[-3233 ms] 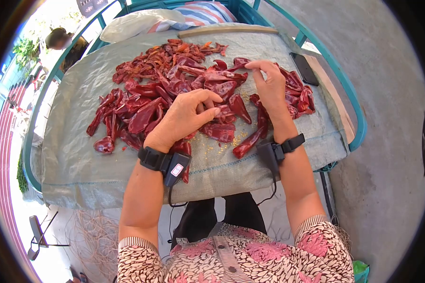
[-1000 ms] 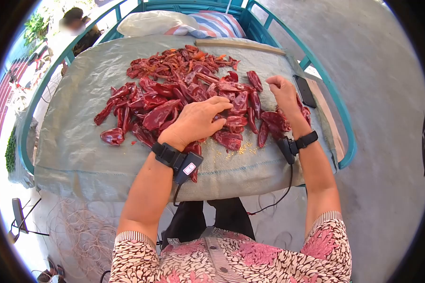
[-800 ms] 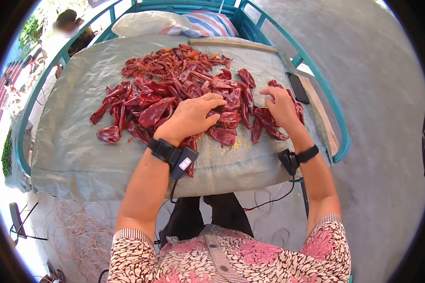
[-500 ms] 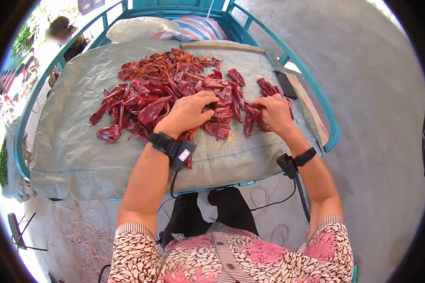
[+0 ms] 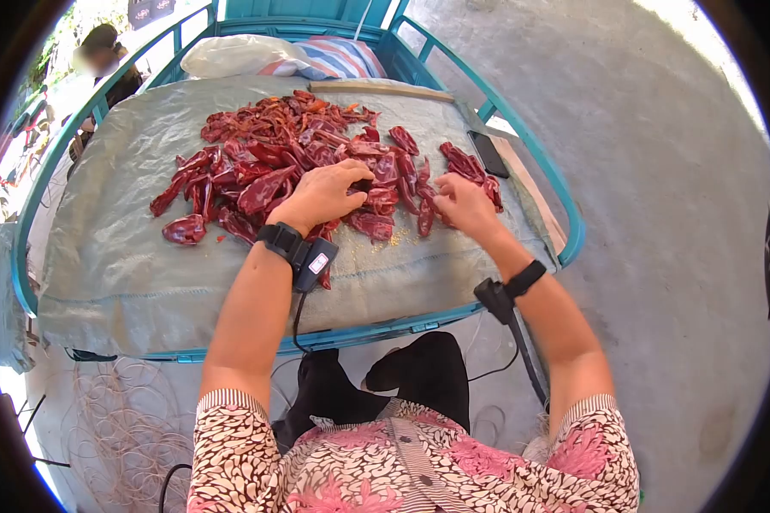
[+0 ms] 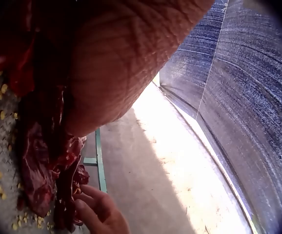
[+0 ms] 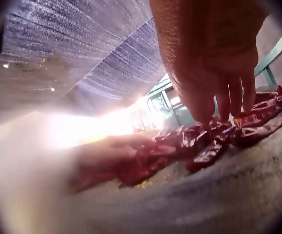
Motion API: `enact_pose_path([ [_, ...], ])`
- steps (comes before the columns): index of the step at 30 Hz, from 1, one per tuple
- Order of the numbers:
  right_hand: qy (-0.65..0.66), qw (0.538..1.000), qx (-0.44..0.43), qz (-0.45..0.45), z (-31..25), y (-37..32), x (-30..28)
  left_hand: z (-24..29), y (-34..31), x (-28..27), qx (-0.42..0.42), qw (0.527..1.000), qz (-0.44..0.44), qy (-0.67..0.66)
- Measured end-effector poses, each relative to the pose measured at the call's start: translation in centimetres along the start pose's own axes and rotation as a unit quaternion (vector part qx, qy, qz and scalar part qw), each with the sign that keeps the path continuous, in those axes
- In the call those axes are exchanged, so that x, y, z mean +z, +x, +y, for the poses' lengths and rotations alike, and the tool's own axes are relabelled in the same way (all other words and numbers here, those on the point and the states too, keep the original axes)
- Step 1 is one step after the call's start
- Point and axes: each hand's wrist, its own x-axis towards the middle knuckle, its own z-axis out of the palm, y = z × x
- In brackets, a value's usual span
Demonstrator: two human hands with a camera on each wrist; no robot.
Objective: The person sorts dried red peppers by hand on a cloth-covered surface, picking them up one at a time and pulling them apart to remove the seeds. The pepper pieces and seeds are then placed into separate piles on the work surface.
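Dried red peppers (image 5: 265, 190) lie in a broad heap on the pale woven sheet (image 5: 111, 282). At the heap's near right side, the left hand (image 5: 323, 195) curls its fingers and thumb round a dark red pepper (image 5: 364, 185). To its right, the right hand (image 5: 466, 205) has bent fingers at another pepper (image 5: 426, 219). The left wrist view shows the thumb and finger of the right hand (image 6: 102, 212) pinching a pepper's edge (image 6: 65, 207). In the right wrist view, the fingers of the right hand (image 7: 219, 73) point down onto peppers (image 7: 207, 153).
A few peppers (image 5: 464, 164) lie beyond the right hand, beside a black phone (image 5: 488, 154). Teal rails (image 5: 539, 171) border the sheet. A wooden strip (image 5: 381, 89) and sacks (image 5: 244, 56) are at the back. Yellow seeds (image 5: 376, 248) are scattered nearby. Someone sits at upper left.
The right hand has come down from near the phone and moved left onto the peppers by the heap. The left hand stays at the same part of the heap. The head view has shifted.
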Motion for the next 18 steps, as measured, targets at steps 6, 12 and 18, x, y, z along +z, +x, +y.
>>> enact_pose_path([
  [6,-0.145,0.985,-0.057,0.075,0.3,-1.6,2.6,-0.2,0.0,0.1,-0.001,1.0,0.009,-0.001],
  [12,0.132,0.988,0.014,0.084,3.2,0.3,1.3,0.0,0.1,0.0,-0.011,1.0,-0.006,0.006],
  [18,0.364,0.913,0.084,0.167,-0.6,1.6,-1.2,-0.2,0.0,0.2,0.0,1.0,0.011,-0.002],
])
